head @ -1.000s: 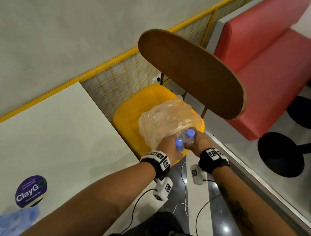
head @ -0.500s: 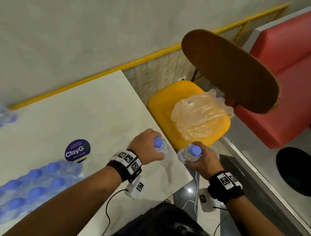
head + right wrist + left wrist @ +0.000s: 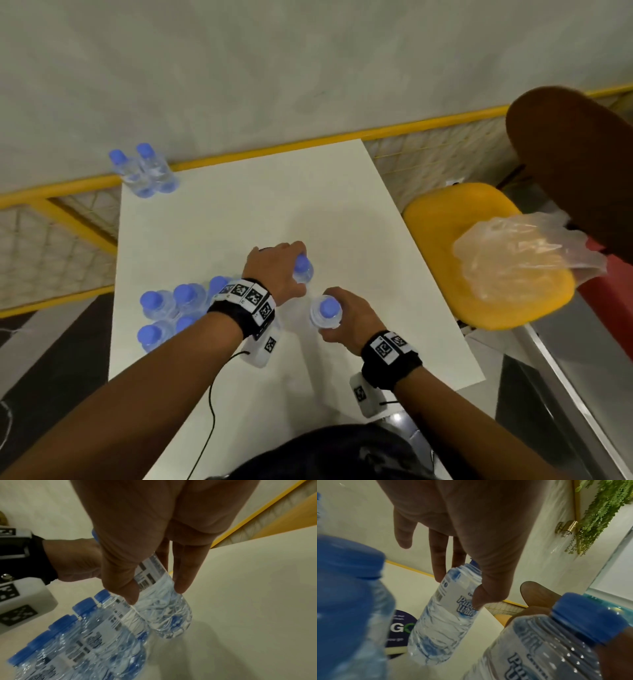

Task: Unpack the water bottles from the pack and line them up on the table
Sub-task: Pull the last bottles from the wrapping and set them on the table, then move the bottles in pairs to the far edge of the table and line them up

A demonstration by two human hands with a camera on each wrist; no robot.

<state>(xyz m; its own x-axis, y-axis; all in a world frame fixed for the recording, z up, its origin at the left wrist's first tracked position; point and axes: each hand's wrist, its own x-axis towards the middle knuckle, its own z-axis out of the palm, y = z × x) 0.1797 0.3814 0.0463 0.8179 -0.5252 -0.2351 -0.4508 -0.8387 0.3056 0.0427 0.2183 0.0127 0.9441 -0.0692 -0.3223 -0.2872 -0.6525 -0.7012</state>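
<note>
1. White table [image 3: 239, 212]: my landmark for every entry. It now fills the head view; a second ago I was looking down at the yellow chair [image 3: 455, 219] on the table's right.
2. Left hand [image 3: 274, 270]: over the table's middle, fingers curled round the shoulder of the left bottle [image 3: 303, 269], thumb on its label. A second ago this hand was down at the chair.
3. Right hand [image 3: 349, 315]: just nearer me on the table than the left hand, thumb and fingers pinching the right bottle [image 3: 326, 312] below its blue cap. Its base hangs close over the tabletop in the right wrist view; whether it touches I cannot tell.
4. Bottle cluster [image 3: 171, 311]: blue-capped, standing near the table's left edge, just beside the left wrist.
5. Bottle pair [image 3: 144, 171]: at the table's far left corner, well apart from the cluster.
6. Plastic wrap [image 3: 517, 257]: crumpled on the chair off the table's right side, showing no bottles inside it now.
7. Judgement: both hands have carried their bottles from wrap to table. These look like the last two; setting them down and lining up remains.
</note>
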